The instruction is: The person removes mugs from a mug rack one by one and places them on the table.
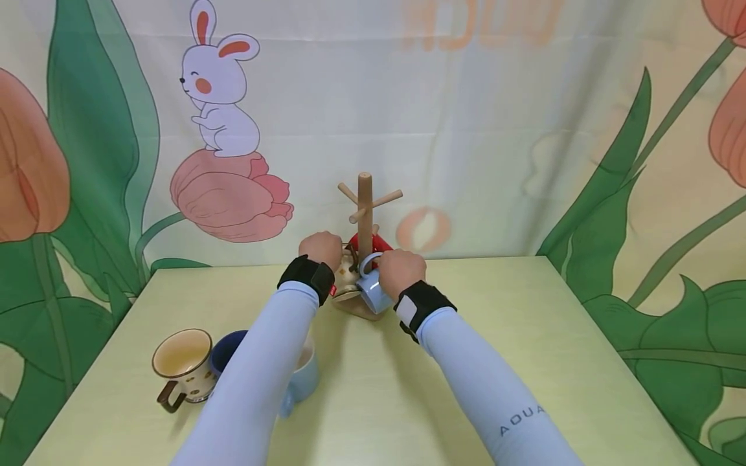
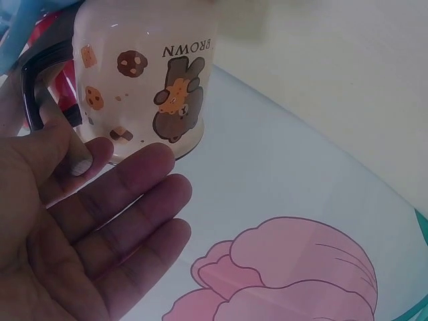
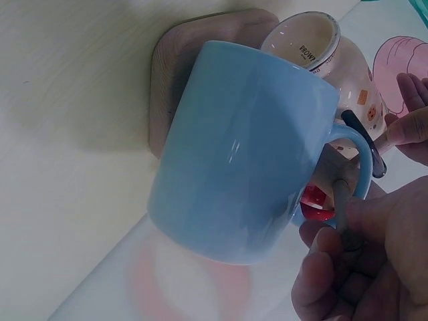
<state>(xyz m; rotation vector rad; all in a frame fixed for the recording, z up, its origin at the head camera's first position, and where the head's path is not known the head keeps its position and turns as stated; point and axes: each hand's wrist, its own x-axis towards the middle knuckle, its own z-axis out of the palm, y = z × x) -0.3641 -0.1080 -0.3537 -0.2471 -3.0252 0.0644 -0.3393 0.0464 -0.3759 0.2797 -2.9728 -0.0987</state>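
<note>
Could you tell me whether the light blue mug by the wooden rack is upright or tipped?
Tipped: the light blue mug hangs slanted, its handle over a peg.

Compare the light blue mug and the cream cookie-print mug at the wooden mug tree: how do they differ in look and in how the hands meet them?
The light blue mug is plain; the cream cookie-print mug carries a bear, cookies and the word BROWN. The blue one's handle matches its body; the cream one's handle is dark. The right hand pinches the blue mug's handle, while the left hand lies with straight fingers beside the cream mug. Both are tipped at the mug tree.
</note>
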